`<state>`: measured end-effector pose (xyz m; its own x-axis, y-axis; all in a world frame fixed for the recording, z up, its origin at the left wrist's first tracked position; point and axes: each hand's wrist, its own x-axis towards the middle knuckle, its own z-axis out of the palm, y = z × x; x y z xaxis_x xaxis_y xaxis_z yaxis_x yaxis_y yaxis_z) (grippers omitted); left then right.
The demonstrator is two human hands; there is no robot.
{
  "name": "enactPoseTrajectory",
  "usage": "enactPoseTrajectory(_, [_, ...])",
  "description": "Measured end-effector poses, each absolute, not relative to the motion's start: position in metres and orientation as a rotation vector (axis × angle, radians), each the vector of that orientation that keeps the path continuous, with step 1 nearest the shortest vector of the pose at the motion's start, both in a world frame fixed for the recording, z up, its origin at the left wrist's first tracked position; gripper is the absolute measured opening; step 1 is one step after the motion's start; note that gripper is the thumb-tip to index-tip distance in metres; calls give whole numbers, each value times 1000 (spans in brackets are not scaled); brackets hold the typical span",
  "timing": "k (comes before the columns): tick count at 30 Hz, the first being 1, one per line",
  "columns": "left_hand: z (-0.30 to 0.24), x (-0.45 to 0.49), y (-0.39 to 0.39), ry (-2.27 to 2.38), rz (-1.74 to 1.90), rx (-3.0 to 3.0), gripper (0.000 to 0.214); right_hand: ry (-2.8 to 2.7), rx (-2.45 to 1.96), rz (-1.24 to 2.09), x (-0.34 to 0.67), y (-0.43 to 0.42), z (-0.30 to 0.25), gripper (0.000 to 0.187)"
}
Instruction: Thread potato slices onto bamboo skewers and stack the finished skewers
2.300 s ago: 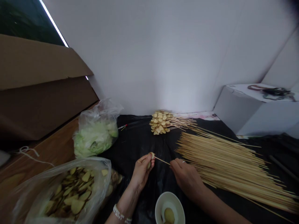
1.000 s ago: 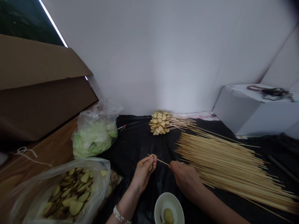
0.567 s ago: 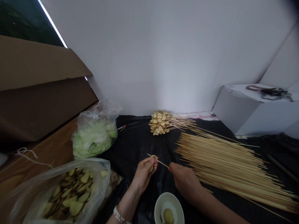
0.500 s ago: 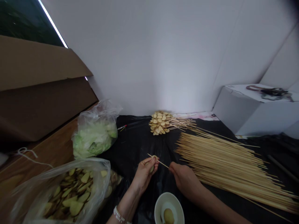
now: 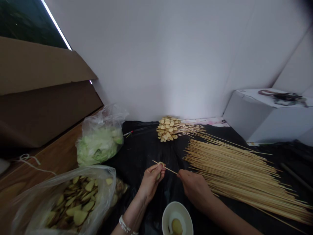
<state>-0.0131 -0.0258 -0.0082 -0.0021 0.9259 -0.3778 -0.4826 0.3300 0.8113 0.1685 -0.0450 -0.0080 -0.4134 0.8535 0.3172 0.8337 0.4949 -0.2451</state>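
Note:
Over the black sheet [image 5: 137, 140], my left hand [image 5: 149, 183] is closed, pinching a potato slice [image 5: 161, 164], with another slice partly hidden beneath its fingers. A thin bamboo skewer [image 5: 170, 170] runs through the pinched slice, its tip showing to the left of my fingertips. The skewer's other end is gripped by my right hand [image 5: 195, 189], whose fingers are closed round it. Below both hands stands a white bowl [image 5: 165, 218] with one potato slice [image 5: 176, 226] in it. To the right lies a broad spread of bare bamboo skewers [image 5: 244, 176].
Skewered potato slices [image 5: 168, 129] are piled by the wall. At left are an open plastic bag [image 5: 107, 195] of potato slices, a bag of pale green leaves [image 5: 97, 148] and a cardboard box [image 5: 44, 107]. A white box [image 5: 254, 114] stands at the right.
The skewer has moved slightly leftwards through the slice, so a little more of its tip shows. Both hands stay almost in place.

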Motion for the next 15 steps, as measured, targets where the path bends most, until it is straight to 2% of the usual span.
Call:
enactPoseTrajectory(3, [-8,-10,-28,1060,1165,558,29,-2340,-1500,328,168,-43,-7,22])
enactPoseTrajectory(6, [-8,-9,-28,1070,1154,566,29,-2333,-1507,414,168,-42,-6,23])
enactPoseTrajectory(10, [-10,-13,-25,1078,1199,543,27,-2328,-1399,165,168,-43,-7,16])
enactPoseTrajectory(13, [-11,-16,-24,1062,1213,528,26,-2311,-1336,-77,169,-44,-8,20])
enactPoseTrajectory(15, [-11,-16,-25,1052,1200,537,27,-2300,-1324,-115,169,-45,-7,22])
